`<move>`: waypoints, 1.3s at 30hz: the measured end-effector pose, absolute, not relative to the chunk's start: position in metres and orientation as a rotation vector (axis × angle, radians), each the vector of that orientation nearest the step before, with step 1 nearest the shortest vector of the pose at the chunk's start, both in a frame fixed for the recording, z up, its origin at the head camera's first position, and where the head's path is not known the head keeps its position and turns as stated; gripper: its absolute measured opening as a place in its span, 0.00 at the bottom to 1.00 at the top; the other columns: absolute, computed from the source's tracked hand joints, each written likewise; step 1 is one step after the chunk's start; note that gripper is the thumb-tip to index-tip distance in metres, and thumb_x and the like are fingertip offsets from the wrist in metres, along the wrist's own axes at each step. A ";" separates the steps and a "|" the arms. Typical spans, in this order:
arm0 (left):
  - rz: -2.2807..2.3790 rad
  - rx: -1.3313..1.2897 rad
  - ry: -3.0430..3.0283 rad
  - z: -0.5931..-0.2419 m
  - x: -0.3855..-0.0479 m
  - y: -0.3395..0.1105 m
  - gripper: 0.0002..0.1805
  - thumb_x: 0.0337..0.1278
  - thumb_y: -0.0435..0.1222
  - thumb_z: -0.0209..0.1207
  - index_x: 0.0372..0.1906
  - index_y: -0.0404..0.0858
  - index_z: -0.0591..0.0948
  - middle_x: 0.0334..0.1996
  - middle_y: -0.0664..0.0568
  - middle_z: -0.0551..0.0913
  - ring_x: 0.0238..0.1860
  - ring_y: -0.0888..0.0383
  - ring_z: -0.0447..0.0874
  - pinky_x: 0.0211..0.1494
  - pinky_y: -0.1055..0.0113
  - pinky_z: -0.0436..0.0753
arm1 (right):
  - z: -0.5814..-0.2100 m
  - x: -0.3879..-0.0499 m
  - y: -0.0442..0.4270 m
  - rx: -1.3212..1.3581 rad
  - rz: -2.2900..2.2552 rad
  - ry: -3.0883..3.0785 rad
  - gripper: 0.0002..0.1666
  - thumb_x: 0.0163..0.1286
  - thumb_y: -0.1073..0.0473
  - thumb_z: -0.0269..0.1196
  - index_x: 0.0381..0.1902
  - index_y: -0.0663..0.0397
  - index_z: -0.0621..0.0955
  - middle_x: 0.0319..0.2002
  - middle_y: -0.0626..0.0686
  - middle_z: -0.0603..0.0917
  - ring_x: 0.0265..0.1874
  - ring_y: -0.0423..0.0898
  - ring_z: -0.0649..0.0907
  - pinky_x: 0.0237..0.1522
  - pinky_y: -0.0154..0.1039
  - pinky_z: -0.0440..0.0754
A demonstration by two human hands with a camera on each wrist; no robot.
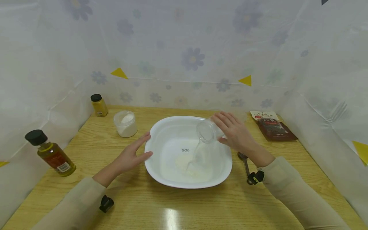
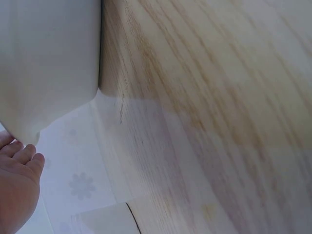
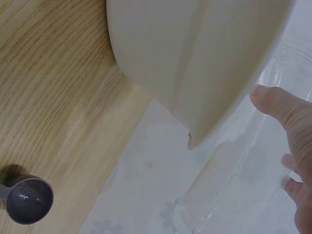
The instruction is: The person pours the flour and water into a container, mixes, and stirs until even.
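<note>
Head view, basin (image 1: 165, 137): centre of frame.
Right hand (image 1: 238, 132): fingers clamped round clear jar (image 1: 207, 130), tipped over basin, presumably so the stream (image 1: 196, 153) lands inside.
Left hand (image 1: 130, 156): fingers straight, thumb apart, touching left rim, likely steadying.
Jar's far end: hard to make out.
Wrist views: both hands cut off.

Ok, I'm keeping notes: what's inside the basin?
In the white basin, a pale patch shows near the bdo lettering, and liquid streams from the clear container. That container and the right hand hide part of the basin's far right corner.
</note>
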State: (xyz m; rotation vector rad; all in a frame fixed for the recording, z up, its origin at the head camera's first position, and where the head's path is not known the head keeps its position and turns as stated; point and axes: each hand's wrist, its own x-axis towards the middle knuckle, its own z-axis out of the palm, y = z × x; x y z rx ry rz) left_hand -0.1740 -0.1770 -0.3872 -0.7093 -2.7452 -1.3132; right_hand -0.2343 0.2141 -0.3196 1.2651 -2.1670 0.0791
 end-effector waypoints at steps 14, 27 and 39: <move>-1.321 -0.701 -2.744 -0.387 -0.173 -0.177 0.38 0.60 0.47 0.56 0.70 0.37 0.57 0.70 0.48 0.51 0.69 0.47 0.48 0.65 0.46 0.56 | -0.312 -0.235 0.215 1.206 0.153 -2.200 0.57 0.36 0.59 0.79 0.63 0.66 0.64 0.59 0.65 0.68 0.58 0.63 0.66 0.61 0.55 0.59; -1.316 -0.716 -2.732 -0.387 -0.173 -0.178 0.37 0.60 0.46 0.57 0.69 0.36 0.58 0.70 0.48 0.52 0.69 0.48 0.48 0.65 0.47 0.55 | -0.315 -0.238 0.219 1.259 0.109 -2.168 0.55 0.37 0.59 0.79 0.63 0.66 0.65 0.58 0.66 0.69 0.59 0.62 0.66 0.59 0.57 0.62; -1.295 -0.716 -2.736 -0.387 -0.174 -0.177 0.38 0.60 0.47 0.57 0.69 0.36 0.58 0.70 0.48 0.52 0.69 0.48 0.49 0.65 0.47 0.56 | -0.316 -0.238 0.218 1.266 0.132 -2.171 0.56 0.35 0.60 0.79 0.62 0.67 0.65 0.58 0.66 0.69 0.58 0.63 0.67 0.59 0.57 0.62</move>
